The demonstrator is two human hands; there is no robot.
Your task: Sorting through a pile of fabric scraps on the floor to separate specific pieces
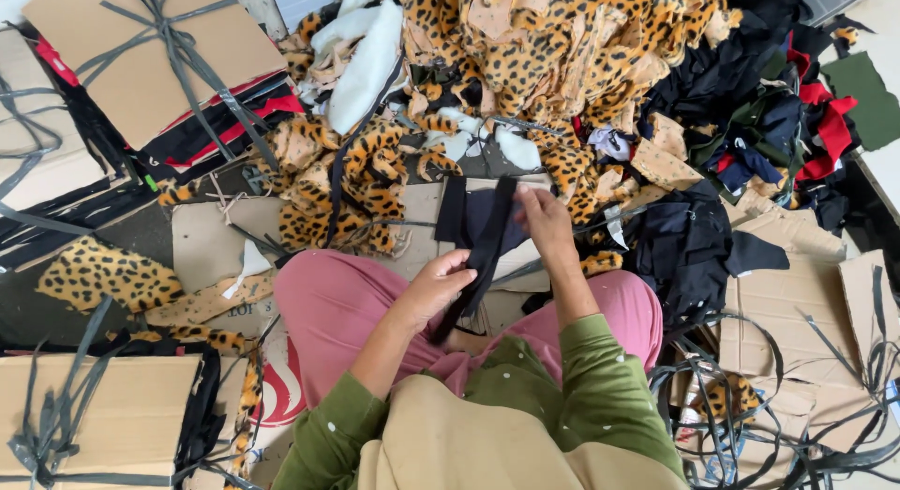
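Note:
I sit on the floor with pink trousers point(323, 307) and green sleeves. My left hand point(437, 282) grips the lower part of a long black fabric strip point(487, 246) over my lap. My right hand point(544, 218) pinches the same strip higher up, near its top end. Just beyond the strip, dark navy and black fabric pieces point(469, 213) lie on flattened cardboard point(422, 209).
A big heap of leopard-print fabric scraps point(525, 49) lies ahead, with white pieces point(366, 49) in it. Black, red and green scraps point(778, 115) pile at the right. Strapped cardboard bundles point(141, 59) sit at the upper left and lower left point(94, 406). Loose black straps point(750, 434) lie at the lower right.

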